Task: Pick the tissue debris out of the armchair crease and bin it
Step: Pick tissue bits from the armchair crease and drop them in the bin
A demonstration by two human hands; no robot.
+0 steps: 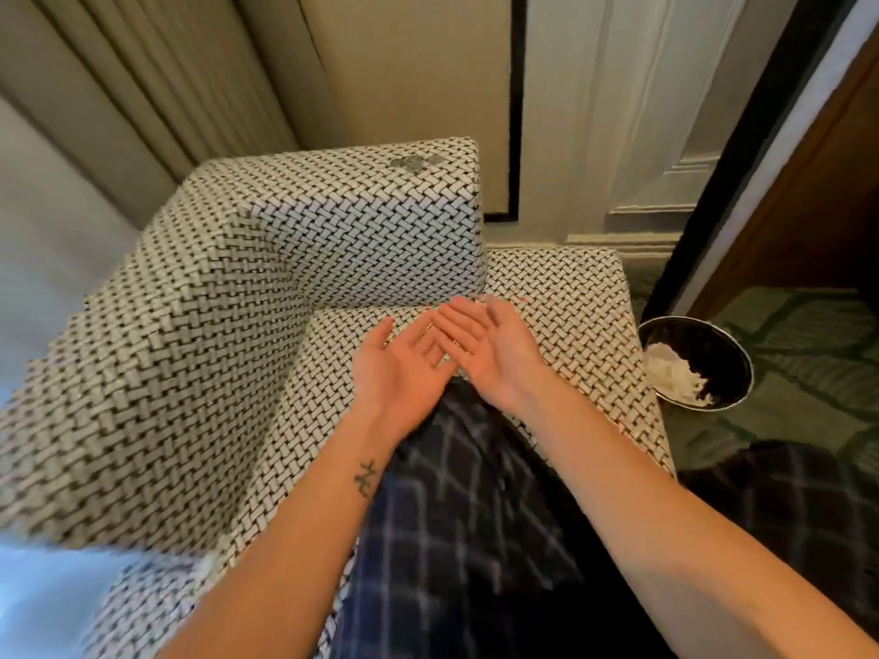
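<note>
The armchair (228, 354) is covered in black-and-white woven fabric, with its back and arm at the left and its seat cushion (571, 316) in the middle. Both my hands hover palm-up over the seat, just in front of the crease under the backrest. My left hand (404, 368) is flat with spread fingers and holds nothing. My right hand (485, 349) lies across the left fingertips, fingers straight, and is also empty. A round black bin (699, 363) stands on the floor right of the seat, with white tissue (670, 373) inside. No tissue shows in the crease.
My knee in dark checked trousers (475, 516) rests on the seat. Beige curtains (142, 78) hang behind the chair at the left. A white panelled wall (642, 111) and a dark wooden door frame (785, 192) stand at the right. Green patterned carpet (808, 335) surrounds the bin.
</note>
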